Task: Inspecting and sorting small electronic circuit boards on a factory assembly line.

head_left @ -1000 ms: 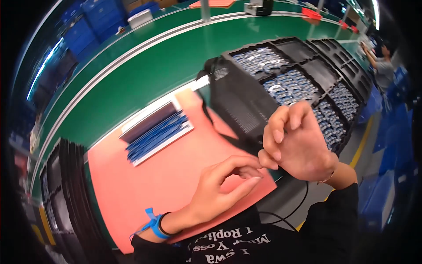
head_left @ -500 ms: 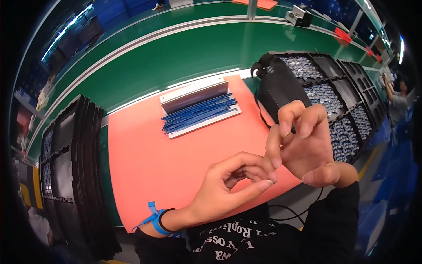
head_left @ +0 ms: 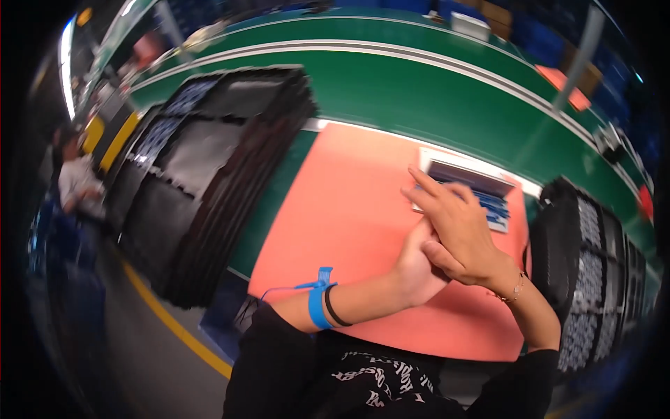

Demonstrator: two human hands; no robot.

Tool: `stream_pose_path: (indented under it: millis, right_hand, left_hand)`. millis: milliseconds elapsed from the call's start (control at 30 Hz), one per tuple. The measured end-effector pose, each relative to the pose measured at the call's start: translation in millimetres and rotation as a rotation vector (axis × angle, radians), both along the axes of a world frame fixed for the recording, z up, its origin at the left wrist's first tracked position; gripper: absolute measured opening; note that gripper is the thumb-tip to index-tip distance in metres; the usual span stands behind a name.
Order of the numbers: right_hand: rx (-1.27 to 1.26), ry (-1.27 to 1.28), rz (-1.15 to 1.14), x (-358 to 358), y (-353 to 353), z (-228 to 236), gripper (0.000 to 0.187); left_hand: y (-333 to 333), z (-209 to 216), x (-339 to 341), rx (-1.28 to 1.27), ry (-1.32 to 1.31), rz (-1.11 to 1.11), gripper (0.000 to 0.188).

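Over a pink mat (head_left: 342, 202) my two hands are pressed together. My right hand (head_left: 464, 230) lies across my left hand (head_left: 417, 276), its fingers stretched out toward the upper left and its thumb against the left palm. Behind the right hand, the left fingers are mostly hidden. Nothing held shows in either hand. A blue wrist strap (head_left: 318, 307) with a cord and a dark band circle my left wrist; a thin bracelet (head_left: 517, 288) is on the right. Just beyond the hands stands a pale metal holder (head_left: 464, 162) with thin blue strips (head_left: 494, 207) in it, partly covered.
Stacked black trays (head_left: 199, 150) stand left of the mat. On the right are a black mesh-like object (head_left: 556, 255) and more trays with small blue-silver parts (head_left: 585, 279). A green bench (head_left: 377, 94) runs behind. Another person (head_left: 78, 183) is at the far left.
The view has swung left, bringing the left tray stack closer to the middle. My right hand has turned from palm up, fingers curled, to lying over the left hand with fingers extended.
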State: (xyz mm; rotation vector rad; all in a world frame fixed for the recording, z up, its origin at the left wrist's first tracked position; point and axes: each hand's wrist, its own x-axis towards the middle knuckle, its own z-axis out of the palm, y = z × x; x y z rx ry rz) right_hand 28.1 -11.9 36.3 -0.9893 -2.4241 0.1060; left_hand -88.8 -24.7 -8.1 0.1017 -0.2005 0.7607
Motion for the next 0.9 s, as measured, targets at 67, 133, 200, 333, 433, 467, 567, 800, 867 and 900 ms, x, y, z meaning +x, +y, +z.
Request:
stream_pose_path:
  millis: [67, 133, 200, 333, 433, 467, 567, 800, 867, 900]
  right_hand:
    - [-0.086, -0.023, 0.076, -11, 10, -10, 0.057]
    - [-0.033, -0.124, 0.008, -22, 18, -14, 0.056]
    - [-0.032, -0.066, -0.051, -25, 25, -5, 0.05]
    - [-0.039, 0.481, -0.106, -31, 28, -4, 0.039]
    - [-0.104, 0.567, -0.125, -33, 26, -11, 0.03]
    - [-0.127, 0.57, -0.106, -32, 28, -15, 0.027]
    - [-0.14, 0.522, -0.079, -25, 25, -21, 0.018]
    - [-0.019, 0.368, 0.005, -44, 24, -21, 0.013]
    - [-0.045, 0.41, 0.062, -51, 21, -11, 0.019]
    - [-0.013, 0.435, 0.087, -61, 20, -8, 0.02]
  left_hand:
    - [9, 2, -22, 0.025, 0.177, 0.12, 0.04]
    - [14, 3, -48, -0.099, 0.255, 0.198, 0.048]
    - [11, 18, -71, 0.073, 0.439, 0.473, 0.042]
    - [-4, 34, -127, 0.349, 0.912, 0.882, 0.029]
    - [-14, 48, -172, 0.452, 1.137, 0.812, 0.025]
    - [-12, 46, -177, 0.517, 1.213, 0.908, 0.026]
    - [-4, 56, -176, 0.687, 1.569, 0.848, 0.024]
    - [50, 14, -91, 2.196, 2.412, 0.321, 0.016]
    - [76, -23, -66, 2.055, 2.099, 0.565, 0.016]
    - [93, -55, -61, 1.866, 1.824, 0.749, 0.016]
